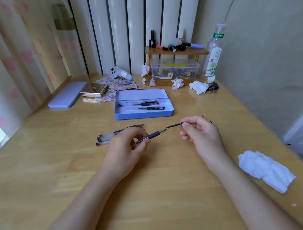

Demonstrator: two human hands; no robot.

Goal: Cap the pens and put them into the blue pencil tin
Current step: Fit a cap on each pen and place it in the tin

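My left hand (129, 146) holds an uncapped pen (153, 135) by its barrel, tip pointing right. A pen cap (174, 125) is pinched in my right hand (198, 131), its mouth a little to the right of the pen tip, not touching it. Several more clear pens (112, 134) lie on the table behind my left hand. The blue pencil tin (144, 114) stands open beyond my hands, with two capped pens (150, 105) lying inside. A few dark caps (207, 118) peek out behind my right hand.
The wooden table (60, 168) carries a folded white cloth (265, 169) at right, a lilac tin (67, 94) and stickers at back left, crumpled tissues (198, 87), a small shelf with a clear box (175, 69), and a bottle (213, 54) at the back.
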